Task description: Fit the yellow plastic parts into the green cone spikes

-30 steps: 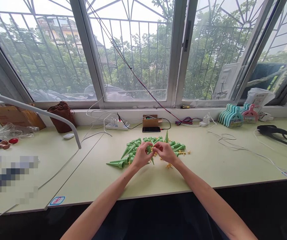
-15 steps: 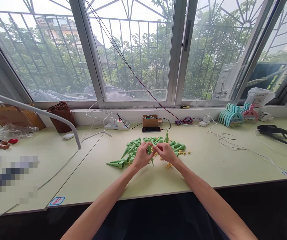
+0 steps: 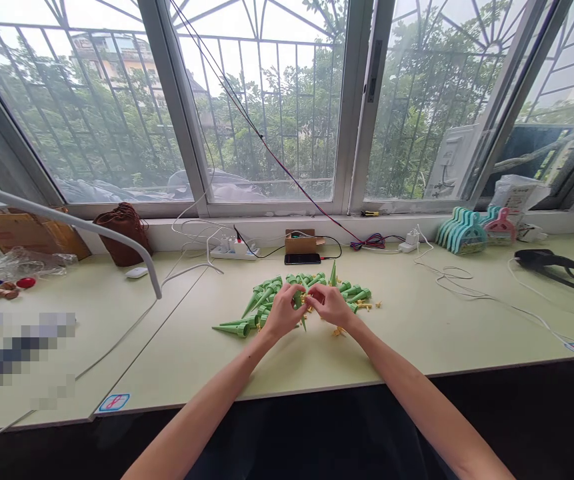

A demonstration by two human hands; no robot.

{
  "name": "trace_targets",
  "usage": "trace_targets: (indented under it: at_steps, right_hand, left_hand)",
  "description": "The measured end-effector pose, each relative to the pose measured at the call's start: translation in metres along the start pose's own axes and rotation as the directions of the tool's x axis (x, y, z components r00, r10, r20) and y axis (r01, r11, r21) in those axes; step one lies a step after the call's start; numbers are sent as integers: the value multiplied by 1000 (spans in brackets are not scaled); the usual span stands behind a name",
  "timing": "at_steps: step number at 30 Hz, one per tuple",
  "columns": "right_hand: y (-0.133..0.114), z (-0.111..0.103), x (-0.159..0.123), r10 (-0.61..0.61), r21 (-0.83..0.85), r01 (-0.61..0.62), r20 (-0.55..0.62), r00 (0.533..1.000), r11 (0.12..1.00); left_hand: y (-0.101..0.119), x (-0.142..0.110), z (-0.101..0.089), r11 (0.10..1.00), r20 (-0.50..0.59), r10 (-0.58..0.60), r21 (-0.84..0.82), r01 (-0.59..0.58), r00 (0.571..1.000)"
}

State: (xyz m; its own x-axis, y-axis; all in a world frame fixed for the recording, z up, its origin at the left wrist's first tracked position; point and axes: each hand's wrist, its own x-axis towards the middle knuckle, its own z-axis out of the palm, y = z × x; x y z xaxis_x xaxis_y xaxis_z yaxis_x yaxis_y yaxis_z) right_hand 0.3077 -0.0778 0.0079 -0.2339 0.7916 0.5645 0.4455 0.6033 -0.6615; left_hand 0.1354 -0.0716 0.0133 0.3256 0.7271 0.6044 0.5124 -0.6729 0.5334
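Observation:
My left hand point(image 3: 285, 312) is closed around a green plastic watering spike point(image 3: 303, 323), whose pointed end sticks out below the fingers. Close against it, my right hand point(image 3: 331, 303) pinches at the spike's upper part. A bit of yellow shows between the two hands, but the fingertips hide what exactly the right one grips. More green spikes point(image 3: 267, 293) lie in a loose pile behind and beside both hands, and one stands point up point(image 3: 333, 273). Small yellow plastic pieces point(image 3: 338, 331) are scattered around the right hand.
A phone point(image 3: 303, 259) lies before a small cardboard box point(image 3: 301, 241). Behind the pile are a power strip point(image 3: 234, 248) and bundled cables point(image 3: 374, 241). Teal hangers point(image 3: 461, 231) and black glasses point(image 3: 557, 267) sit right; a brown pouch point(image 3: 123, 235) and lamp arm point(image 3: 117, 233) are left.
My right fingertips have shifted slightly against the spike, and a bit of yellow now shows between the hands. The left hand and the pile look the same.

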Motion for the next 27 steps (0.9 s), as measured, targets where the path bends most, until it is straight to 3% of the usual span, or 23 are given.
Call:
trace_targets:
  at_steps: [27]
  right_hand:
    - [-1,-2,2,14,-87,-16,-24,1000,996]
  left_hand:
    - [3,0,-1,1000,20,24,-16,-24,1000]
